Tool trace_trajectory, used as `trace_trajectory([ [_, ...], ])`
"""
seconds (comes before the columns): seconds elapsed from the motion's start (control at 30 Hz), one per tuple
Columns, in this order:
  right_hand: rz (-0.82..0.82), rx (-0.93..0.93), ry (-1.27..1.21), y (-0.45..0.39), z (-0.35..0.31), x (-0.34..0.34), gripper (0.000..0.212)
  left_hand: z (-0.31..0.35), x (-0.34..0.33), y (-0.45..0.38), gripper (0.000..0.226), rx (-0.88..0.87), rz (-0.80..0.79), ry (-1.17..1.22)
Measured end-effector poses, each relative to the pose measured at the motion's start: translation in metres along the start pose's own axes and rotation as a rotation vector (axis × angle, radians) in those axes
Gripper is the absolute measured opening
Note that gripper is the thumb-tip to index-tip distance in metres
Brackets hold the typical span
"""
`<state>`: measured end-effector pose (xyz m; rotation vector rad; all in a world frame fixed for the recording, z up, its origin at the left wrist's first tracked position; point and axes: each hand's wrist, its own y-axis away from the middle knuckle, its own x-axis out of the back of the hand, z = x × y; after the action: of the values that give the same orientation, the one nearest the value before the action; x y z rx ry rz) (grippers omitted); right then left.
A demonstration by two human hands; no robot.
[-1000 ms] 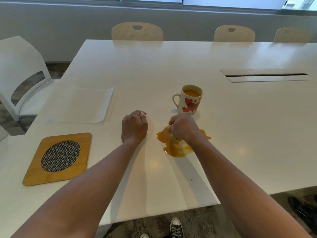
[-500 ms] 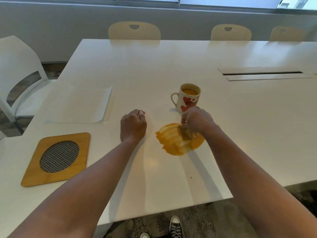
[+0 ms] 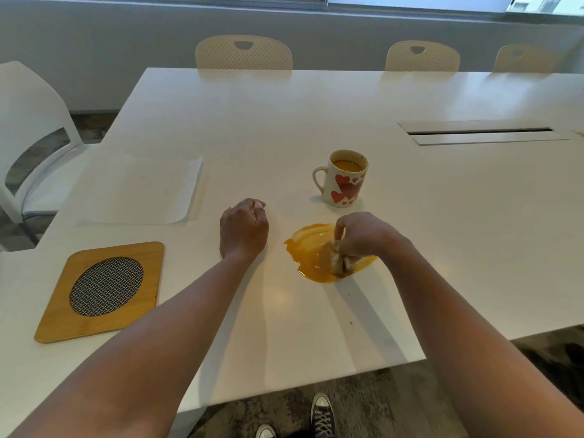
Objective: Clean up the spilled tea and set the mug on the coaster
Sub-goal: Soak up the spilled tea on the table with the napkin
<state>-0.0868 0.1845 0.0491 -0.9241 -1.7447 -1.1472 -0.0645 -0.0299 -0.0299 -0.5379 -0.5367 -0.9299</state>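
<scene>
An orange puddle of spilled tea [image 3: 311, 249] lies on the white table [image 3: 316, 121], just in front of a white mug with red hearts [image 3: 346, 178] that stands upright and holds tea. My right hand [image 3: 363, 237] pinches a soaked, crumpled tissue [image 3: 338, 262] and presses it into the puddle's right part. My left hand [image 3: 243, 227] rests on the table as a closed fist, left of the spill, with nothing visible in it. The wooden coaster with a round mesh centre [image 3: 104, 289] lies at the near left, apart from the mug.
A white paper sheet [image 3: 142, 191] lies flat behind the coaster. A cable slot [image 3: 480, 134] is set in the table at the right. Chairs stand along the far edge and at the left [image 3: 31, 137]. My shoes [image 3: 322, 412] show below the near table edge.
My right hand has swept the tissue across the puddle, first toward the mug, then back toward me, smearing the tea. My left fist has stayed put.
</scene>
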Motion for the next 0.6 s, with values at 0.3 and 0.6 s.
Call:
trace_trajectory([
  [0.3,0.193,0.097,-0.229,-0.007,-0.042,-0.025,0.022,-0.001,-0.001,0.001,0.037,0.014,-0.007,0.006],
  [0.6,0.050,0.360,-0.093,-0.009,-0.049,-0.019,0.034,-0.001,0.000,0.003,0.041,-0.001,-0.004,0.006],
])
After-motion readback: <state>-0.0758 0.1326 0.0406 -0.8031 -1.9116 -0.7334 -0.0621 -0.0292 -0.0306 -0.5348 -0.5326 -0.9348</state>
